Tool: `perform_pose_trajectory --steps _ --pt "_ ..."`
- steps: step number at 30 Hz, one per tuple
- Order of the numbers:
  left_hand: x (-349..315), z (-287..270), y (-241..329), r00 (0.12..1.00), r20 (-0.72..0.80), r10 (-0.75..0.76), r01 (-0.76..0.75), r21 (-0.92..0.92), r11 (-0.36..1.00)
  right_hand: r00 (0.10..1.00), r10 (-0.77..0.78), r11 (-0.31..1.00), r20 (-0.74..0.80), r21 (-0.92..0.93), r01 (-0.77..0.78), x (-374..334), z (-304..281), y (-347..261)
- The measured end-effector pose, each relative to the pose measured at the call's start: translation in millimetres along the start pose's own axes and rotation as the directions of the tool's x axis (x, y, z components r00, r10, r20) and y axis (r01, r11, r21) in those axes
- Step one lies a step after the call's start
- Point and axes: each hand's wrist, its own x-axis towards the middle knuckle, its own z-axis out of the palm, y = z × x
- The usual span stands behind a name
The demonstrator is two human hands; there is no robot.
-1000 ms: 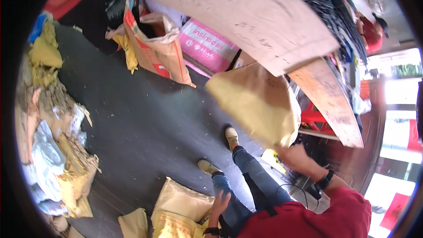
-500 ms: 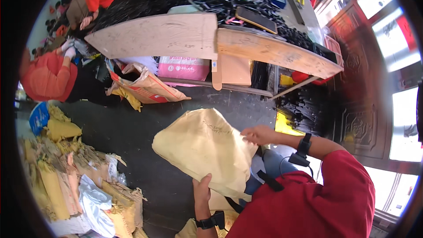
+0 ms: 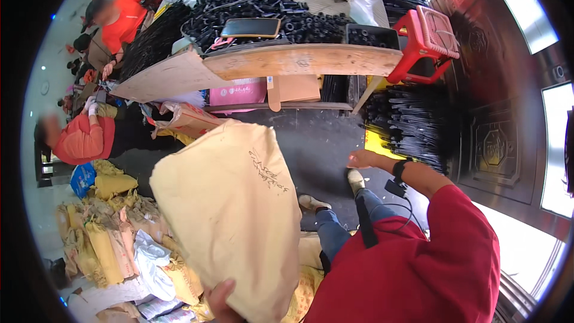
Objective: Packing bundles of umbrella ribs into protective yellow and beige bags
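A large tan paper sack (image 3: 230, 197) with dark handwriting on its face slants across the lower middle of the head view. My left hand (image 3: 221, 300) grips its lower end, thumb on the front and the other fingers hidden behind it. Off to the sack's right, my right hand (image 3: 365, 159) hangs over the floor, apart from the sack. Its fingers look loosely curled, with nothing visible in them.
Ahead stands a table with a wooden board edge (image 3: 305, 60), heaped with black parts (image 3: 245, 1) and a phone (image 3: 251, 27). Folded sacks (image 3: 113, 239) pile up at left. Two co-workers (image 3: 84, 137) (image 3: 122, 21) are beyond. Red stools (image 3: 421, 42) stand at right.
My right hand has let go of the sack's edge and moved away. The sack has swung left and more upright, still in my left hand. The view has shifted too.
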Motion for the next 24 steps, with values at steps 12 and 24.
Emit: perform_pose_trajectory --steps 12,24 --pt "-63 -215 -107 0.934 -0.278 0.225 0.159 0.886 0.436 0.988 0.072 0.811 -0.138 0.585 0.023 18 77 -1" --pt "-52 -304 -160 0.945 -0.157 0.288 0.039 0.926 0.375 0.856 0.319 0.895 -0.407 0.426 -0.131 -68 118 36"
